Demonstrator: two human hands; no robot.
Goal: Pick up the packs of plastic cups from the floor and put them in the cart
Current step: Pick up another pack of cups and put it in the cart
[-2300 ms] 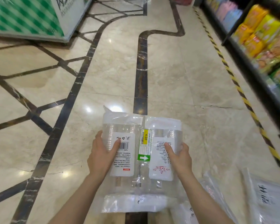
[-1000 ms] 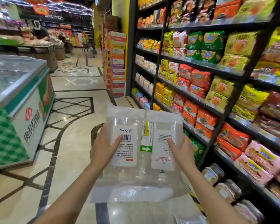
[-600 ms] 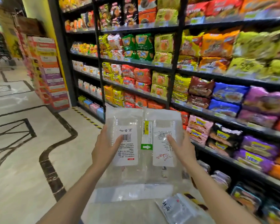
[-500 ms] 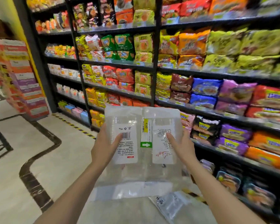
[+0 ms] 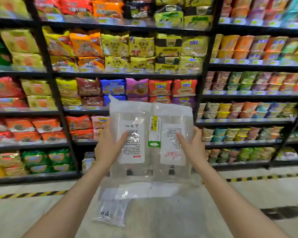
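**Cups in hand, cart not yet in sight**

I am holding two packs of plastic cups [image 5: 150, 140] side by side at chest height, facing the noodle shelves [image 5: 127, 73]. My left hand [image 5: 108, 146] is clasping the left edge, thumb across the barcode label; my right hand [image 5: 191, 146] is clasping the right edge. Another pack [image 5: 111, 212] is still lying on the floor [image 5: 162, 220] below. No cart is showing, so I judge the carrying and dropping-in are still ahead. Between the packs a yellow tag is reading "4.50", with a white arrow on green beneath; the small print and red script are too blurred to read

A yellow price tag [image 5: 154, 123] on the pack of plastic cups [image 5: 150, 143] reads "4.50".
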